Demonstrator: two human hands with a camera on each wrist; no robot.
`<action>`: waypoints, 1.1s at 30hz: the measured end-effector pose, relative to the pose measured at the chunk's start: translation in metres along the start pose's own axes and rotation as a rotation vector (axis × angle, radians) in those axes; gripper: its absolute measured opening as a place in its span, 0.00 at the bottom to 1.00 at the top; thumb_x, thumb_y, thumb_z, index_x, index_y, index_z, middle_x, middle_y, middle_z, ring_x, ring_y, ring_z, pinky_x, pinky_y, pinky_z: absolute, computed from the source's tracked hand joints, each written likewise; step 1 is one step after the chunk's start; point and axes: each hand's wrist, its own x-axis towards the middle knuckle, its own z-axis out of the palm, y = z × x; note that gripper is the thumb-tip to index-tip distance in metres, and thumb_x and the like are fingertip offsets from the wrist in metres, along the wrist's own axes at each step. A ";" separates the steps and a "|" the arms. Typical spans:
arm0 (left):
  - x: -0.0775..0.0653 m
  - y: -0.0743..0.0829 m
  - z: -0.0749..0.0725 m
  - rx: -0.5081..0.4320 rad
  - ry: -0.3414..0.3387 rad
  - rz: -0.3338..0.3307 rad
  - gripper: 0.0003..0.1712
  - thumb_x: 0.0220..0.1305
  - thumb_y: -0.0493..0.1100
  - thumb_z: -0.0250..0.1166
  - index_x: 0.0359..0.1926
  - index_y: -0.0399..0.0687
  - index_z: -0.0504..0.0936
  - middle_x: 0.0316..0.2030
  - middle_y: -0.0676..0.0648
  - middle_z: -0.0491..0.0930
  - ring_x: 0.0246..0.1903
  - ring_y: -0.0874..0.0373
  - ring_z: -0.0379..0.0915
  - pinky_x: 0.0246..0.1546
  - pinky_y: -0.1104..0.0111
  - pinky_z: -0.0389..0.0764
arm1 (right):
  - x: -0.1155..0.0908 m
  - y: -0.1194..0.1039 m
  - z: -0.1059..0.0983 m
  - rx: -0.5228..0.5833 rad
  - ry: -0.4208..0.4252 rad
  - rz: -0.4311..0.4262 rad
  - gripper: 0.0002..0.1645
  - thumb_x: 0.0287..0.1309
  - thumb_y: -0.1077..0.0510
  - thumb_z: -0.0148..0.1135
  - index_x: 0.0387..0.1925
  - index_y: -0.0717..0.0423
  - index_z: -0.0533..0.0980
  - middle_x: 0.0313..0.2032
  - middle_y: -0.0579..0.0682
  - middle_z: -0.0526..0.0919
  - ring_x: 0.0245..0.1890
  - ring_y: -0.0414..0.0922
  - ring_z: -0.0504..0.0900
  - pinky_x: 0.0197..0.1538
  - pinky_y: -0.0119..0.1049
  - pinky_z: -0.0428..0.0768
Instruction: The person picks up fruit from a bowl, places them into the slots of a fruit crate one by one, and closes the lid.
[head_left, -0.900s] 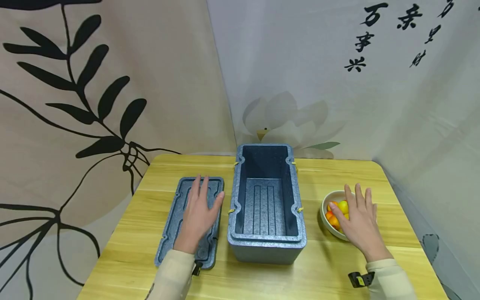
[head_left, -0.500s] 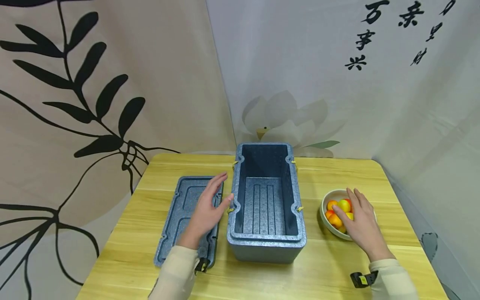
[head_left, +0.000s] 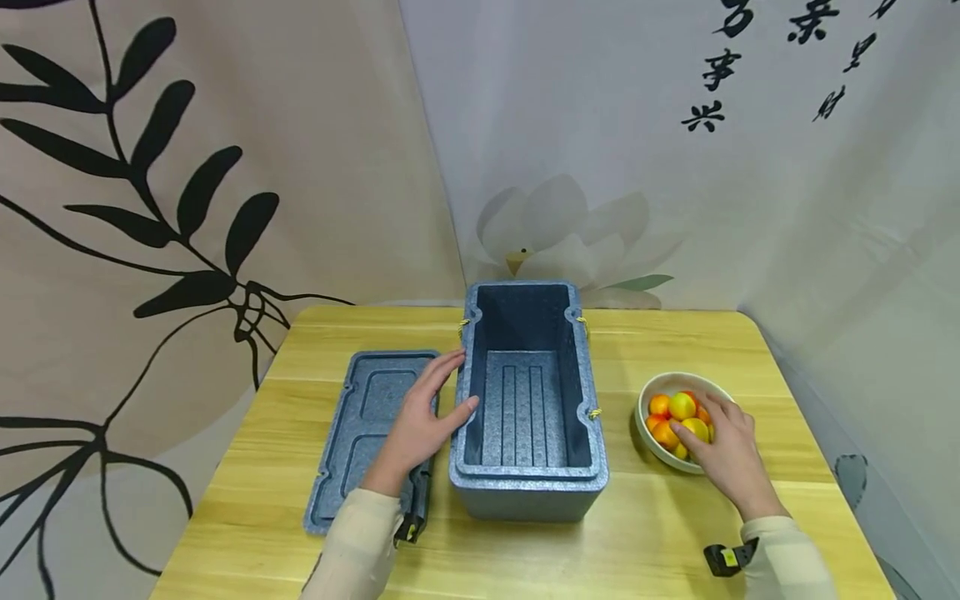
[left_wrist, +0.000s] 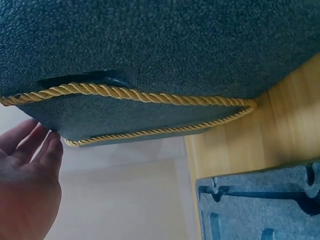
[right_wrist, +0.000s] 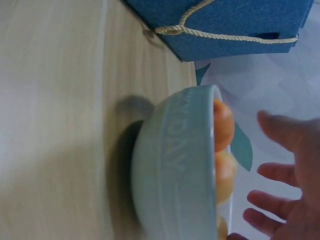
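A deep blue-grey foam box (head_left: 525,504), its top uncovered, stands in the middle of the head view. My left hand (head_left: 420,429) is at its left rim, fingers and thumb extended and spread; the left wrist view has the fingertips by the box's side wall. On the right, a pale bowl (right_wrist: 172,165) holds several small round fruits, some orange (head_left: 664,434), some yellow (head_left: 682,406). Over the bowl's right side hovers my right hand (head_left: 729,450), thumb and fingers apart and slightly bent. In the right wrist view it is above the fruits, holding nothing.
A matching foam lid (head_left: 367,433) lies flat left of the box, under my left forearm. Yellow twisted rope (left_wrist: 165,97) runs along the box's side. Wooden tabletop (head_left: 637,550) shows between box and bowl; a printed cloth (head_left: 337,167) hangs behind.
My left hand has moved right, from over the lid to the box's left rim. My right hand has lowered toward the fruits, its fingers bending. The head view has shifted slightly.
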 end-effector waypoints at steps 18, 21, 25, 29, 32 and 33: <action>-0.002 0.035 -0.004 -0.167 0.001 -0.054 0.33 0.66 0.38 0.63 0.69 0.32 0.65 0.69 0.37 0.61 0.69 0.45 0.55 0.66 0.51 0.57 | 0.001 0.017 0.009 -0.009 -0.060 -0.039 0.27 0.54 0.66 0.66 0.54 0.75 0.72 0.52 0.72 0.72 0.54 0.67 0.69 0.56 0.64 0.64; -0.002 0.033 -0.002 -0.194 -0.003 -0.046 0.33 0.67 0.37 0.63 0.69 0.32 0.64 0.70 0.36 0.60 0.69 0.46 0.54 0.66 0.54 0.57 | 0.001 0.017 0.011 -0.016 -0.066 -0.027 0.28 0.53 0.66 0.66 0.55 0.75 0.72 0.52 0.73 0.72 0.54 0.67 0.69 0.56 0.64 0.64; -0.002 0.031 -0.001 -0.225 0.000 -0.043 0.33 0.67 0.37 0.62 0.69 0.31 0.63 0.70 0.35 0.59 0.70 0.46 0.54 0.66 0.55 0.56 | 0.001 0.017 0.012 -0.017 -0.065 -0.014 0.28 0.53 0.66 0.66 0.55 0.75 0.72 0.50 0.72 0.73 0.52 0.67 0.71 0.55 0.63 0.65; -0.002 0.030 0.000 -0.257 0.008 -0.026 0.32 0.67 0.35 0.62 0.69 0.30 0.63 0.70 0.34 0.58 0.70 0.44 0.53 0.66 0.51 0.56 | 0.002 0.019 0.013 -0.002 -0.084 0.015 0.28 0.56 0.64 0.66 0.57 0.73 0.71 0.52 0.73 0.72 0.53 0.68 0.71 0.54 0.64 0.66; -0.002 0.029 0.001 -0.270 0.016 -0.014 0.32 0.67 0.34 0.62 0.69 0.29 0.63 0.70 0.33 0.58 0.69 0.43 0.53 0.65 0.48 0.56 | 0.001 0.020 0.013 0.020 -0.082 0.030 0.28 0.57 0.63 0.66 0.58 0.72 0.71 0.53 0.72 0.71 0.52 0.68 0.72 0.53 0.63 0.68; -0.002 0.028 0.001 -0.273 0.018 -0.012 0.32 0.67 0.34 0.62 0.69 0.29 0.63 0.69 0.33 0.58 0.69 0.43 0.53 0.65 0.48 0.56 | 0.000 0.020 0.013 0.029 -0.077 0.035 0.28 0.57 0.63 0.66 0.58 0.72 0.71 0.54 0.72 0.71 0.52 0.68 0.73 0.52 0.62 0.70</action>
